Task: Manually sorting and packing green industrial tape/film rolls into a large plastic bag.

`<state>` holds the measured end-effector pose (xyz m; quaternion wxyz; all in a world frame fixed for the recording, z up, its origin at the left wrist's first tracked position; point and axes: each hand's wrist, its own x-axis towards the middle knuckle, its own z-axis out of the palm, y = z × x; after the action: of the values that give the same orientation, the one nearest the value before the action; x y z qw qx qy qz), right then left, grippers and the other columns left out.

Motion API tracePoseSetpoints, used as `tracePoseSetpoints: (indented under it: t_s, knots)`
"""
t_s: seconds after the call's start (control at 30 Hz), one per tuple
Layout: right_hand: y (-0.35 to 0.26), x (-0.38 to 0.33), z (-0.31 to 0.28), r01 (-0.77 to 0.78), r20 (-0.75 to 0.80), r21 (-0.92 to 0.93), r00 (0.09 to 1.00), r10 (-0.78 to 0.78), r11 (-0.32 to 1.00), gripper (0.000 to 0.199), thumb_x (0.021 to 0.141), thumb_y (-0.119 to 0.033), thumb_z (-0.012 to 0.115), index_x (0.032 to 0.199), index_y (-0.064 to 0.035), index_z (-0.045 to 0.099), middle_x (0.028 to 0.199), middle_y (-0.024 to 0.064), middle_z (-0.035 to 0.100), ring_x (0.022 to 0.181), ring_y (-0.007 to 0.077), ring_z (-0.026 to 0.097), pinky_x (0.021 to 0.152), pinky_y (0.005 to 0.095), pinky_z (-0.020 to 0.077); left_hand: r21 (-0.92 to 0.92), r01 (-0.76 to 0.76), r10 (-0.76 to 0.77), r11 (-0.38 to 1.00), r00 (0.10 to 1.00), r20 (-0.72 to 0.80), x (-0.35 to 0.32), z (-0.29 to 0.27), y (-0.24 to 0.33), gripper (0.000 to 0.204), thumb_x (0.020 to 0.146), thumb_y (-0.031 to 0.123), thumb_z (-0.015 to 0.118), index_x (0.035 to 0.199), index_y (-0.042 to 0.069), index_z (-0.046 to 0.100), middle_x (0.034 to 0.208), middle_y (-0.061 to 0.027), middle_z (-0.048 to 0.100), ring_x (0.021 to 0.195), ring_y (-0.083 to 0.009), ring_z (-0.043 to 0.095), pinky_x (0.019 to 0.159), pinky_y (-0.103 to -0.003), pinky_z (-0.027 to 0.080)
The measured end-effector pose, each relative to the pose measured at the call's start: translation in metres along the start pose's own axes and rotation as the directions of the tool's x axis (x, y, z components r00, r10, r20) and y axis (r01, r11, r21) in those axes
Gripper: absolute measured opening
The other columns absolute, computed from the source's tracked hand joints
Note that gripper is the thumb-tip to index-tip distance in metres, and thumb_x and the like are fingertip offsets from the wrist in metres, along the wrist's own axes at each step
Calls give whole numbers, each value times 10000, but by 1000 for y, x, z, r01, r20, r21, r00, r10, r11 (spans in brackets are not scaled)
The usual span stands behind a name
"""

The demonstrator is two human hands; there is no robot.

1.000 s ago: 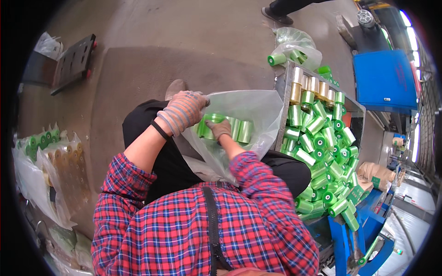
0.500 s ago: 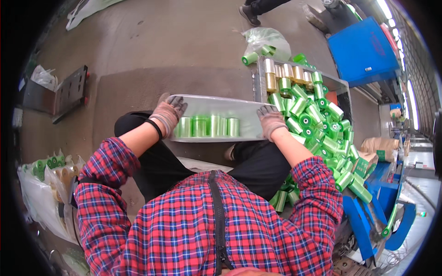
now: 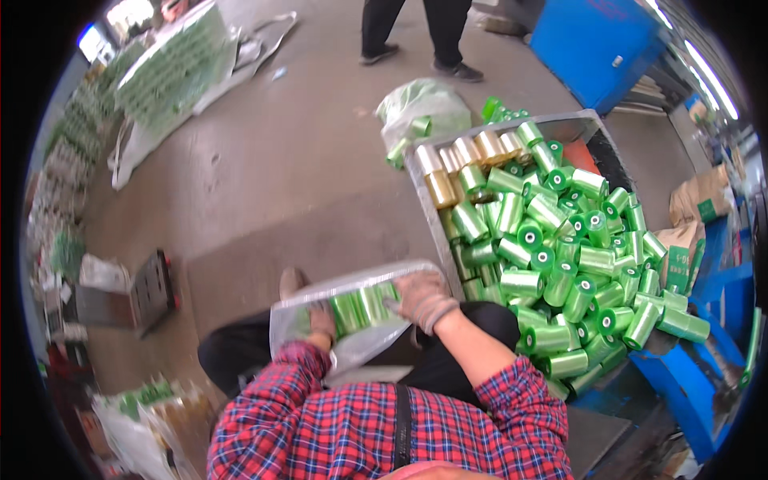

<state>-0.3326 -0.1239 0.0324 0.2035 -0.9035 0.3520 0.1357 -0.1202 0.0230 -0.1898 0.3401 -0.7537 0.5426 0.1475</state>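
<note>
In my lap lies a transparent plastic bag (image 3: 364, 358) with a row of green film rolls (image 3: 360, 308) inside. My gloved left hand (image 3: 322, 322) is at the left end of the row, its fingers partly blurred by the plastic. The gloved right hand (image 3: 426, 298) grips the bag at its right end, with the thumb against the rolls. To the right, a large grey bin (image 3: 428, 200) is heaped with loose green film rolls (image 3: 552, 280). Several amber rolls (image 3: 440, 190) stand along its far left side.
Beyond the bin sits a plastic bag (image 3: 428, 104) with more rolls, near a standing person's legs (image 3: 436, 36). A blue cabinet (image 3: 596, 52) is at the far right. Left are a dark platform scale (image 3: 152, 294), a wrapped stack (image 3: 176, 76) and a filled bag (image 3: 144, 424).
My view has swung right and the bin shows more fully. Both hands have drawn closer together on the bag, which is now tilted. A bystander's legs have come further into view.
</note>
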Motion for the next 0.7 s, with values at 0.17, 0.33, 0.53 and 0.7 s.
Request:
tracePoseSetpoints:
  t_s: [0.17,0.33,0.53,0.7]
  knots:
    - [9,5,-2,-1,88,-2,996,1,1000,451,782,-452,539,971,-44,586,864,162,633,829,313,617,735,412,475,86,-220,212,972,973,86,13,40,-10,870,695,402,607,1341,-37,223,1372,-247,239,1253,-398,251,1011,-521,198]
    - [-1,4,-6,38,-16,33,999,-37,999,466,763,-441,580,1010,-47,559,859,153,629,827,295,619,716,425,469,127,-51,67,991,989,-128,37,45,-9,763,727,351,586,1328,-8,282,1390,-205,247,1278,-369,241,1007,-481,233]
    - [12,-11,-10,172,-607,198,794,-17,965,559,780,-416,575,1207,-74,461,879,133,614,818,277,598,726,391,461,128,-435,451,891,876,-171,-22,-24,15,531,825,320,448,1280,52,392,1337,-197,337,1231,-330,329,976,-433,301]
    - [90,-27,-31,302,-744,612,534,402,731,402,707,-297,671,1005,-41,583,962,161,605,881,291,585,817,352,450,-248,-643,598,724,765,-238,-113,-113,37,516,759,336,525,1214,101,467,1262,-161,434,1174,-305,405,955,-402,328]
